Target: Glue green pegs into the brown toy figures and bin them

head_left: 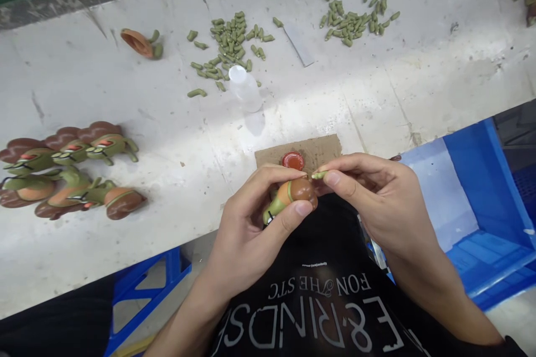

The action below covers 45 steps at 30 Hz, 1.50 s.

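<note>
A brown, orange and green toy figure (296, 192) is held in my left hand (255, 223), the thumb in front and the fingers behind it. Between thumb and forefinger of my right hand (377, 201) is a small green toy limb (319, 175). Its pale end points at the figure's brown part, very close to it; whether they touch I cannot tell. Just beyond my hands, a red round cap (293, 160) with wet-looking red inside lies on a piece of cardboard (268, 157). The figure's lower end is partly hidden by my left hand.
Loose green limbs lie in two piles (228, 39) (355, 22). Near them are a translucent bottle (247, 89), a flat metal blade (298, 44) and an orange-brown toy part (137, 42). Several similar toys (69, 170) lie at left. A blue crate (489, 206) stands below the table's right side.
</note>
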Available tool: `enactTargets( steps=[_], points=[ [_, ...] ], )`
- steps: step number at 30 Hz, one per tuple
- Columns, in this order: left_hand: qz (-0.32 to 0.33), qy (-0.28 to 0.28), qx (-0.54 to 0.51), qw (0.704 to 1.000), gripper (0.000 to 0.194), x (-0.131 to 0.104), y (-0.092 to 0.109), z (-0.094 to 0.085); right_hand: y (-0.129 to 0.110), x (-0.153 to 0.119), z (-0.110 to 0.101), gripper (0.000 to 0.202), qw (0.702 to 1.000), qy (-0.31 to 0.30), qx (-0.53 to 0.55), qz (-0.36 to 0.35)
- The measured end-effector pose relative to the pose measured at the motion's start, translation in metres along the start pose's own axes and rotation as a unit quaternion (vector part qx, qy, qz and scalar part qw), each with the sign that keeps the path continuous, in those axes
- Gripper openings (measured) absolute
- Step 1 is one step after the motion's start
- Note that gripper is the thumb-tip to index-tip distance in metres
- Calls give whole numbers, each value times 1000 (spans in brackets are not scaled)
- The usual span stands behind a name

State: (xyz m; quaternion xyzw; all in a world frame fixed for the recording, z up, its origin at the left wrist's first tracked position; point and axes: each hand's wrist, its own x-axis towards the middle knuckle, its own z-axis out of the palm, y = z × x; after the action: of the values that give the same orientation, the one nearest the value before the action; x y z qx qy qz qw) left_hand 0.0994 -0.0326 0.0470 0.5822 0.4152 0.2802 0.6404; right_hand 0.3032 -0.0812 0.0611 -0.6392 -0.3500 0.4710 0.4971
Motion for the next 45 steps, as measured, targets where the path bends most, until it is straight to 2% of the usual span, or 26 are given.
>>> enactTargets(
  steps=[8,14,19,24,31,35,42,44,45],
  points=[
    [16,-15,17,1000,15,1,-6,0,0,-3,5,15,998,23,-44,-39],
    [68,-22,64,995,21,0,-8,-2,1,-12,7,17,982,23,-138,-124],
    [107,-20,73,991,24,-1,-10,-3,-2,-18,9,19,978,28,-150,-141],
    [159,-22,97,982,33,-4,-7,-1,-4,-24,7,23,974,29,-155,-162],
    [212,-15,132,968,49,-7,-9,-2,-9,-28,6,26,953,7,-192,-236],
    [239,-15,138,961,54,-8,-11,-4,-11,-29,5,27,947,-2,-194,-254],
    [273,-37,109,955,45,-6,-13,-4,-23,-35,-2,23,937,-48,-225,-264],
    [249,-25,72,965,38,-8,-14,-3,-26,-35,-3,21,936,-59,-224,-266],
    [217,-13,42,975,34,-8,-14,-3,-26,-32,-4,22,939,-60,-213,-264]
  ],
)
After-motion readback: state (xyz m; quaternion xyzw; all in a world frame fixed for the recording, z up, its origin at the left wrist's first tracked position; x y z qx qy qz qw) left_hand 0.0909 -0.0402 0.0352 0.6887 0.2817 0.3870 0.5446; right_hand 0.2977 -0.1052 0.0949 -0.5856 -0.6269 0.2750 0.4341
